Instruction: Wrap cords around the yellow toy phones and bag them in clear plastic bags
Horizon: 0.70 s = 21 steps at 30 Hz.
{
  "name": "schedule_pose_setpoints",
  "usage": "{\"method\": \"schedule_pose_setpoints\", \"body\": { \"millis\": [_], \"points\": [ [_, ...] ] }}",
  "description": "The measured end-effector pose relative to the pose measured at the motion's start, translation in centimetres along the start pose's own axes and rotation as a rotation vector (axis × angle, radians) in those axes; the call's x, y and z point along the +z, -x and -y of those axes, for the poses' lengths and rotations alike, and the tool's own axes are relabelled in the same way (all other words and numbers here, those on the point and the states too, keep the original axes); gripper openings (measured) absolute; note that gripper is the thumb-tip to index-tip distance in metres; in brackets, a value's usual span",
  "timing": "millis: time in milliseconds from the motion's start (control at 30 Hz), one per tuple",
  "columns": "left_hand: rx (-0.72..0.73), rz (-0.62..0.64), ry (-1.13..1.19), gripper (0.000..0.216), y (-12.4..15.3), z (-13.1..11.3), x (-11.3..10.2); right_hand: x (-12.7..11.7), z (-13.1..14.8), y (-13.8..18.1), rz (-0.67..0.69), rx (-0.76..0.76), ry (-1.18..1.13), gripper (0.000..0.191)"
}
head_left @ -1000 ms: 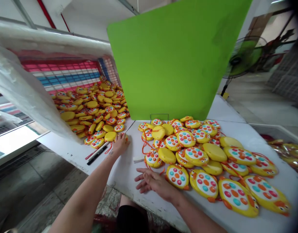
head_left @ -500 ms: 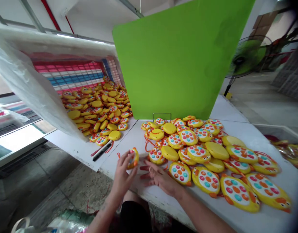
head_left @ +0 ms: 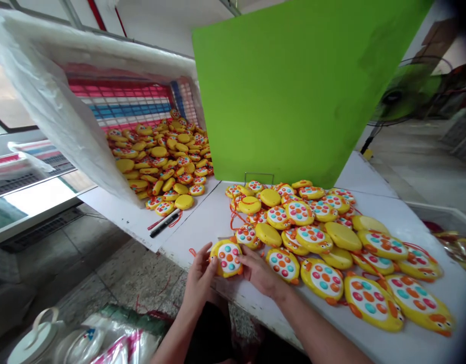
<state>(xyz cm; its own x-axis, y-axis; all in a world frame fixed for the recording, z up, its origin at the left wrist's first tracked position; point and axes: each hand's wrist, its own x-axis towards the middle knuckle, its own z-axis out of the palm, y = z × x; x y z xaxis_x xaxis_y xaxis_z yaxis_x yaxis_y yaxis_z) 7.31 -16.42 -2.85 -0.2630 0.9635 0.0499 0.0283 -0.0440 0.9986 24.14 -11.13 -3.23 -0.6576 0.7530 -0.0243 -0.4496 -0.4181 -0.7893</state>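
Observation:
A yellow animal-shaped toy (head_left: 227,258) with a white face of orange, pink and turquoise buttons is held between my two hands, button side up toward me. My left hand (head_left: 201,273) grips its left edge, thumb on the front. On the right edge are the fingers of my right hand (head_left: 260,270), closed against the rim. An orange cord loop (head_left: 192,252) sticks out left of my left hand. Just right of the held toy lies a heap of similar toys (head_left: 312,237), some showing buttons and some plain yellow backs.
A tipped, plastic-lined crate (head_left: 46,96) at the left spills more toys (head_left: 164,162) onto the white table (head_left: 206,217). Pens (head_left: 164,222) lie before it. A green board (head_left: 286,101) stands behind the heap. A fan (head_left: 395,96) stands at right; bags (head_left: 119,338) sit below left.
The toy, earlier edge-on in my left hand alone, now faces me. My right hand, earlier apart with fingers spread, has closed on its right side. The view has shifted slightly.

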Motion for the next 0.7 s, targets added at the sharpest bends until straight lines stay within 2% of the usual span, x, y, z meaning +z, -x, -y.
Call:
{"method": "schedule_pose_setpoints", "body": {
  "millis": [67, 233, 400, 500, 600, 700],
  "points": [
    [-0.007, -0.038, 0.033, 0.051, 0.0, -0.4, 0.2, -0.1, 0.0, 0.1, -0.011, -0.012, 0.027, 0.043],
    [0.015, -0.097, 0.061, 0.048, -0.7, -0.8, 0.5, -0.1, 0.1, 0.4, 0.028, -0.021, 0.124, 0.06],
    [0.038, -0.096, 0.012, 0.043, -0.8, -1.1, 0.4, -0.1, -0.2, 0.3, -0.037, -0.014, 0.193, 0.054],
    [0.076, -0.04, 0.036, 0.048, -0.2, -1.3, 0.6, -0.2, -0.3, 0.1, -0.089, -0.063, 0.219, 0.056],
    [0.069, 0.074, 0.101, 0.059, 0.5, -1.2, 1.1, -0.1, -0.2, 0.2, -0.06, -0.063, 0.2, 0.057],
    [0.069, 0.049, 0.051, 0.058, 1.0, -0.5, 1.4, 0.2, 0.0, 0.4, 0.009, -0.031, 0.191, 0.062]
  ]
}}
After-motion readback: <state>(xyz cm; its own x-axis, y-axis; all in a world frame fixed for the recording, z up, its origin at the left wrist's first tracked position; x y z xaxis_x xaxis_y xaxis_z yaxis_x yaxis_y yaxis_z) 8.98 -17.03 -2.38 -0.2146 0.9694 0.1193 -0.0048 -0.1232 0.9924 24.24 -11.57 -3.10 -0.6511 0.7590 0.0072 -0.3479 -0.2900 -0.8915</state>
